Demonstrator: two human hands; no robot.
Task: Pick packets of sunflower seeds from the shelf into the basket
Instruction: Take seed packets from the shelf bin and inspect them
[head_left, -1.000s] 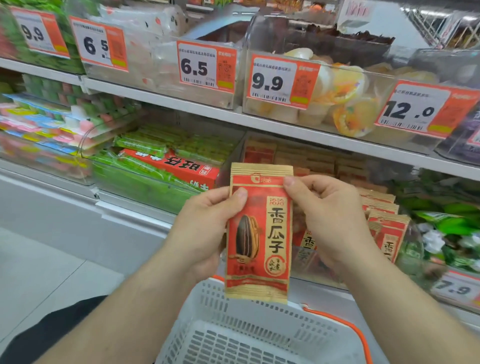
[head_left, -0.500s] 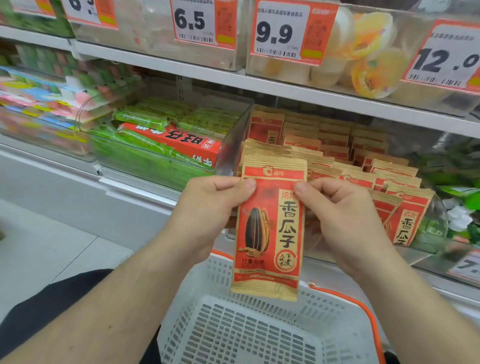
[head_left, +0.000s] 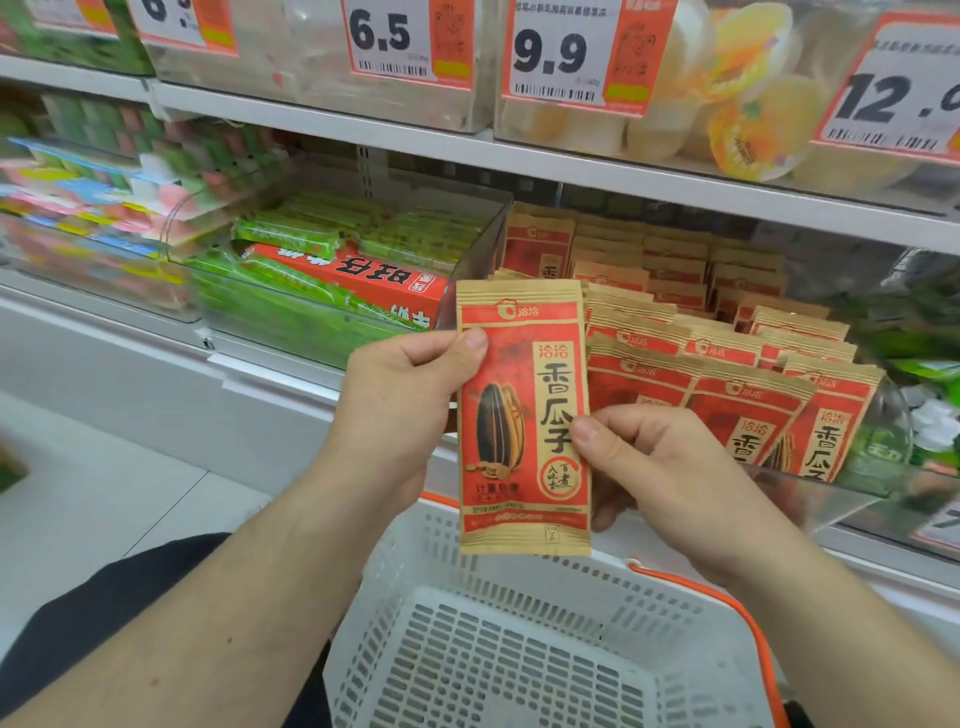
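Pinched upright by both hands, left hand (head_left: 400, 395) and right hand (head_left: 660, 467): seed packet (head_left: 522, 415), above white basket (head_left: 519, 649); behind, stocked packets (head_left: 727, 374), green bars (head_left: 311, 244), price tags (head_left: 561, 52).

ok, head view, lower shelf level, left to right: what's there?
pastel packets → green packets → red box → left hand → held seed packet → right hand → shelved seed packets
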